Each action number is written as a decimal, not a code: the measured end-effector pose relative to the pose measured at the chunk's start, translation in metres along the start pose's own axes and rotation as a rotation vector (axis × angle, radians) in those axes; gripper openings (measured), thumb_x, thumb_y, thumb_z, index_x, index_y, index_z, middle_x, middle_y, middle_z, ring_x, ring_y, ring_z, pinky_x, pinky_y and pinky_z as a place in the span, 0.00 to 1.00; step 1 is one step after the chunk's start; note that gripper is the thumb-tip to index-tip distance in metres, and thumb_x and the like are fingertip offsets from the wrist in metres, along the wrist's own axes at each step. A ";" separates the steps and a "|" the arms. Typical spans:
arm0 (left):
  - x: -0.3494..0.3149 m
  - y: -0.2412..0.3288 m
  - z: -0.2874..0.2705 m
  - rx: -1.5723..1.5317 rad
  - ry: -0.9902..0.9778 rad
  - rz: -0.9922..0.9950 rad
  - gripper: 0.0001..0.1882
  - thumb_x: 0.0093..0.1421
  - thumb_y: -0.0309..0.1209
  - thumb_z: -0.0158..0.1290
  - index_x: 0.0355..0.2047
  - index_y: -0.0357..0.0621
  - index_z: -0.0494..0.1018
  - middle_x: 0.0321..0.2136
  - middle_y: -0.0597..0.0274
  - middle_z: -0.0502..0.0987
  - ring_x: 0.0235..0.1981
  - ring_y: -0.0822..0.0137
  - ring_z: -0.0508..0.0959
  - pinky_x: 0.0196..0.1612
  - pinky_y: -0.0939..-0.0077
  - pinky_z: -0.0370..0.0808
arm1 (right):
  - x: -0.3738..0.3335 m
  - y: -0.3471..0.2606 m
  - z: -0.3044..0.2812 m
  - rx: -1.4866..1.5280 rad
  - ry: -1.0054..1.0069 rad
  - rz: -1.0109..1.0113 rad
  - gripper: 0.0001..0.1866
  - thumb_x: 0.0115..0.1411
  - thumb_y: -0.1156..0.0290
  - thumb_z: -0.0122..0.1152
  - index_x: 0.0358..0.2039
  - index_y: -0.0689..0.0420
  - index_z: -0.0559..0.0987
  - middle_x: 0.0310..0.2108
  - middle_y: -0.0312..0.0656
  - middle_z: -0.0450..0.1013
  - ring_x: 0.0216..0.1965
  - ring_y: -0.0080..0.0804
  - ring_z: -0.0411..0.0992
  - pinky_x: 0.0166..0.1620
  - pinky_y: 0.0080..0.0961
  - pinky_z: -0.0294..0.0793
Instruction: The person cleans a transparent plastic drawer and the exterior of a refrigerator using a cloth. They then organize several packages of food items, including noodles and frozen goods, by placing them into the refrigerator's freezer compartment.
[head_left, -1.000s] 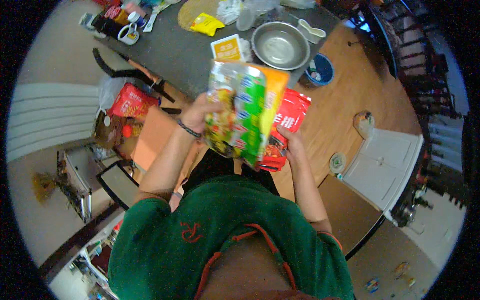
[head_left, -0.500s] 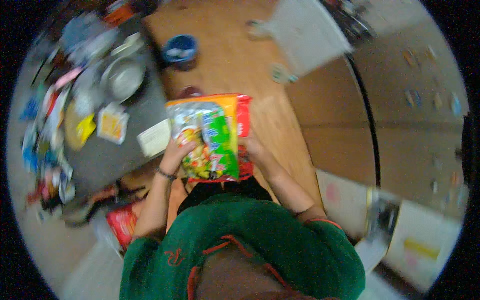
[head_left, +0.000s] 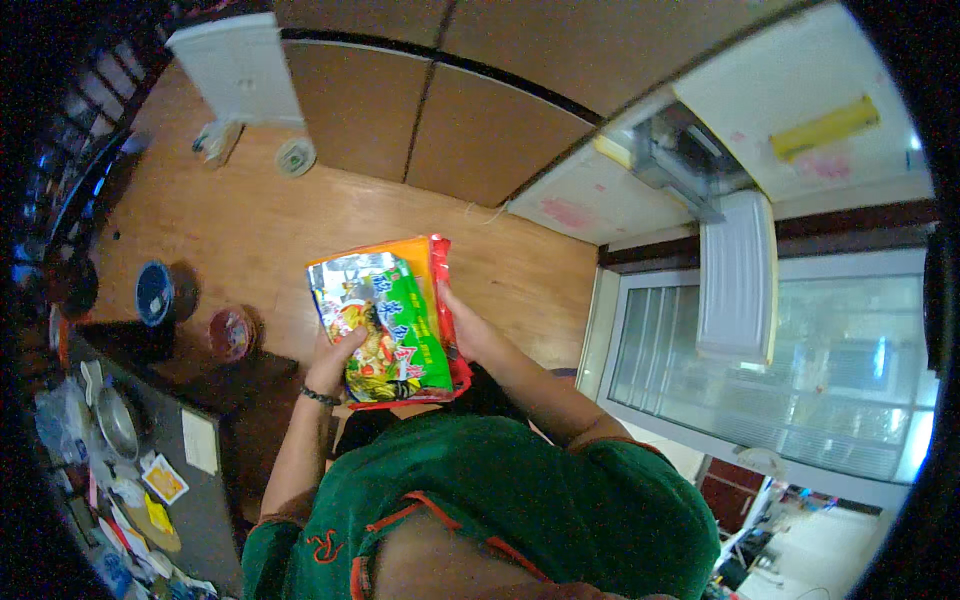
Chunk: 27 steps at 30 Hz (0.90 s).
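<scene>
Held in front of my green shirt is a small stack of flat food packets. On top lies a silver and green packet (head_left: 385, 325) with a picture of food on it. An orange packet (head_left: 412, 252) and a red packet (head_left: 442, 262) stick out from beneath it at the edges. My left hand (head_left: 338, 358) is closed on the left side, thumb on the top packet. From the right, my right hand (head_left: 462, 318) grips the stack; most of its fingers are hidden behind the packets.
A dark table (head_left: 222, 500) at lower left carries a metal bowl (head_left: 117, 422) and clutter. On the wooden floor stand a blue bin (head_left: 155, 293) and a reddish bin (head_left: 232, 333). Brown cabinet panels (head_left: 490, 130) run along the far side; a glazed sliding door (head_left: 820, 340) is at right.
My body has turned to the right, so the table has swung to lower left and the sliding door has come into view. Both hands still hold the stack of packets.
</scene>
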<state>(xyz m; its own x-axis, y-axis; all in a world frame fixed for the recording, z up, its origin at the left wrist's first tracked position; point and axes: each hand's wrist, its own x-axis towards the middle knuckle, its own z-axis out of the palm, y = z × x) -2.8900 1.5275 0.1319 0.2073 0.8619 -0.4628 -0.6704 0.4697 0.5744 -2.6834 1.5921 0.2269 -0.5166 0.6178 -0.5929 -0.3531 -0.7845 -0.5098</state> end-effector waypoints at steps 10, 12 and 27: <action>-0.037 0.095 0.001 0.033 -0.337 -0.013 0.28 0.52 0.25 0.55 0.52 0.38 0.57 0.43 0.56 0.72 0.41 0.67 0.74 0.42 0.73 0.74 | -0.050 0.075 0.121 -0.697 0.505 -0.709 0.34 0.60 0.62 0.52 0.62 0.55 0.49 0.57 0.44 0.57 0.56 0.34 0.58 0.58 0.30 0.57; -0.051 0.115 -0.010 0.047 -0.426 -0.008 0.26 0.52 0.25 0.55 0.51 0.37 0.59 0.42 0.57 0.72 0.40 0.68 0.75 0.42 0.73 0.74 | -0.043 0.091 0.159 -0.847 0.449 -0.898 0.37 0.56 0.68 0.56 0.62 0.54 0.48 0.57 0.44 0.57 0.57 0.33 0.56 0.59 0.30 0.54; -0.228 0.287 -0.001 0.360 -0.537 -0.287 0.19 0.58 0.41 0.45 0.41 0.39 0.70 0.36 0.57 0.78 0.32 0.66 0.79 0.38 0.73 0.76 | -0.152 0.146 0.372 -0.410 0.672 -0.614 0.21 0.51 0.55 0.57 0.37 0.59 0.76 0.31 0.41 0.75 0.30 0.27 0.73 0.36 0.21 0.73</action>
<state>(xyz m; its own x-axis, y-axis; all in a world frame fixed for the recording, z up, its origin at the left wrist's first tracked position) -3.1304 1.4655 0.4014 0.7253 0.6263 -0.2858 -0.2785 0.6466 0.7102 -2.9469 1.3640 0.4746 0.2582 0.9118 -0.3192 -0.0490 -0.3176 -0.9469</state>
